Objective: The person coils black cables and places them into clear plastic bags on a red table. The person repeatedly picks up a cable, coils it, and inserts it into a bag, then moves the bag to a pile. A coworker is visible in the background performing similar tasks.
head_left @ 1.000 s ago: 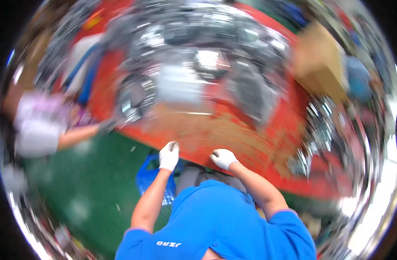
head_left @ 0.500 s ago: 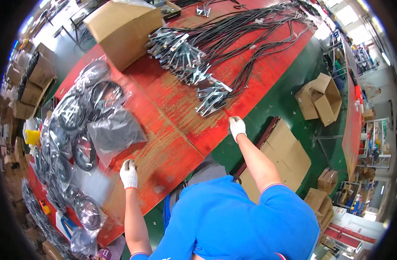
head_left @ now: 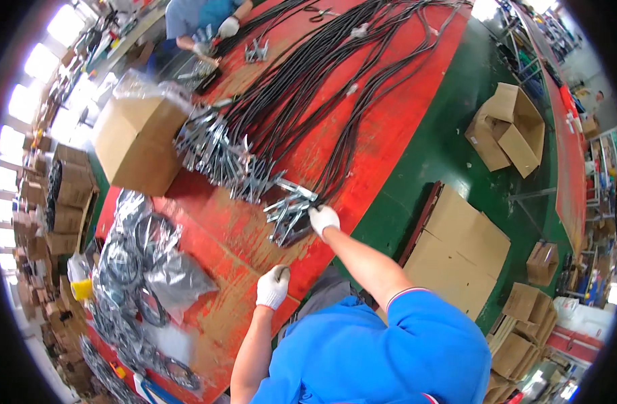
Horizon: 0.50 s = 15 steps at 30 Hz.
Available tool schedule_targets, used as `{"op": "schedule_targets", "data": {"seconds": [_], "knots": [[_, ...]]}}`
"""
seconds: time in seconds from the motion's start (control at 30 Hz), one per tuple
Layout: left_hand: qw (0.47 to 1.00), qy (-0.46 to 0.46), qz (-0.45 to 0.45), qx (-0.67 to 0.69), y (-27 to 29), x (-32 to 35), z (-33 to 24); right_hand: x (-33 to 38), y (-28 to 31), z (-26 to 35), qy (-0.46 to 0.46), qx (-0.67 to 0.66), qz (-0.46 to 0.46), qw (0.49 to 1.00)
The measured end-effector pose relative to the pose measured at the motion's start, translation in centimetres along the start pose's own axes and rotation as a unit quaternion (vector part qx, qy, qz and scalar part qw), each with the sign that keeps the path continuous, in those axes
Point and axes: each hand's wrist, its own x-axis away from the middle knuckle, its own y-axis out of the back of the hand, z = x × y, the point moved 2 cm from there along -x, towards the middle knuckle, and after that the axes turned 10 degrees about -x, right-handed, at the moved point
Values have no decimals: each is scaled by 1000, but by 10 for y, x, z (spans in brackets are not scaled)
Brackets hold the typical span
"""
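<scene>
My right hand (head_left: 324, 219), in a white glove, is at the near end of a bundle of black cables (head_left: 340, 158), where they meet metal clamps (head_left: 291, 214). Its fingers are curled against the cables; the fingertips are partly hidden. More silvery clamps (head_left: 221, 158) lie heaped to the left, on the ends of other cables. My left hand (head_left: 273, 287), also gloved in white, is closed in a fist above the near edge of the red table (head_left: 237, 232). Nothing shows sticking out of it.
Clear bags of coiled black cable (head_left: 123, 259) cover the table's left side. A cardboard box (head_left: 139, 145) stands behind them. Across the table, a co-worker's gloved hand (head_left: 229, 27) is near the cables. Flat cardboard (head_left: 456, 242) and an open carton (head_left: 509, 128) are at the right.
My right hand has moved from the table edge to the near cable and clamp ends. My left hand has moved right, away from the bags. The view has shifted, and a co-worker now shows.
</scene>
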Motion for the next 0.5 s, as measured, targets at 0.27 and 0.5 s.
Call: {"op": "schedule_targets", "data": {"seconds": [0.27,0.5], "knots": [[985,-26,-28,165,15,-74,-57,22,59,21,144,-130,9,981],[868,66,271,410,-5,-172,-144,48,124,94,163,-35,190,968]]}}
